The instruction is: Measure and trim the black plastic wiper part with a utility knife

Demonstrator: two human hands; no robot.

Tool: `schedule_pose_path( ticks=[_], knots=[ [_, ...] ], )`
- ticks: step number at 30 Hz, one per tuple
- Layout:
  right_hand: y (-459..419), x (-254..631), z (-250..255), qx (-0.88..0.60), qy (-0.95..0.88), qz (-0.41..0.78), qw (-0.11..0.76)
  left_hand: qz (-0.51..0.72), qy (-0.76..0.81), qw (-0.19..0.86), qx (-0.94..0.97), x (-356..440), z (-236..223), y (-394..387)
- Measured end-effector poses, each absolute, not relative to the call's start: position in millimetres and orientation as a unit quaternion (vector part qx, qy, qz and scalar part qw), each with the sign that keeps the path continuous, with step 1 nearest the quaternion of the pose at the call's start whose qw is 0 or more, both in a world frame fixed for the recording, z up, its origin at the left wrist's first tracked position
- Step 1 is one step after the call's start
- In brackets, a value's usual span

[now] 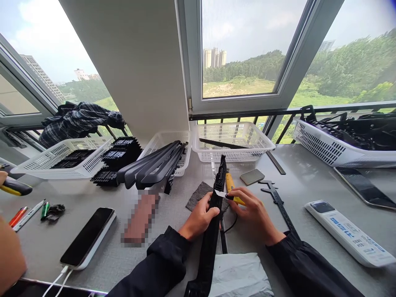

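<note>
My left hand (199, 218) is wrapped round a long black plastic strip (213, 231) that runs from the table's near edge away toward the baskets. My right hand (252, 212) grips a yellow utility knife (232, 190), and its bare blade (220, 193) rests across the strip just above my left thumb. Under the strip's far part lies a small grey abrasive pad (198, 194). Both my sleeves are black.
White baskets (238, 142) with black parts line the window side, and more black strips (154, 167) overhang one. A black caliper (276, 200), remote (349, 233), phone (88, 237), small grey case (252, 176), pens (26, 214) and white bag (239, 274) lie around. Another person's hand (3, 177) holds a tool at left.
</note>
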State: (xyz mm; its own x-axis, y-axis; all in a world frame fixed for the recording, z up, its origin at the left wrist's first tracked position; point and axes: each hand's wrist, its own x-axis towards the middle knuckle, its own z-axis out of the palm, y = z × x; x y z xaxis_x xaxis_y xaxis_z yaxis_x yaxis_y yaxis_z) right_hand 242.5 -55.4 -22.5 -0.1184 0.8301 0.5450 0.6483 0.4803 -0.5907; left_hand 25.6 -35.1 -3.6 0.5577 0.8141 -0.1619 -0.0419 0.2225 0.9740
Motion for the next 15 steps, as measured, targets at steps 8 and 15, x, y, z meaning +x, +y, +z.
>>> schedule_pose_path(
  ticks=[8, 15],
  knots=[
    [-55.7, 244.0, -19.3, -0.471, -0.747, 0.102, 0.458, 0.316, 0.367, 0.682, 0.547, 25.5, -5.2, -32.8],
    [-56.4, 242.9, -15.6, -0.455, -0.761, 0.109, 0.449, 0.317, 0.373, 0.678, 0.548, 25.8, -5.0, -33.2]
  ],
)
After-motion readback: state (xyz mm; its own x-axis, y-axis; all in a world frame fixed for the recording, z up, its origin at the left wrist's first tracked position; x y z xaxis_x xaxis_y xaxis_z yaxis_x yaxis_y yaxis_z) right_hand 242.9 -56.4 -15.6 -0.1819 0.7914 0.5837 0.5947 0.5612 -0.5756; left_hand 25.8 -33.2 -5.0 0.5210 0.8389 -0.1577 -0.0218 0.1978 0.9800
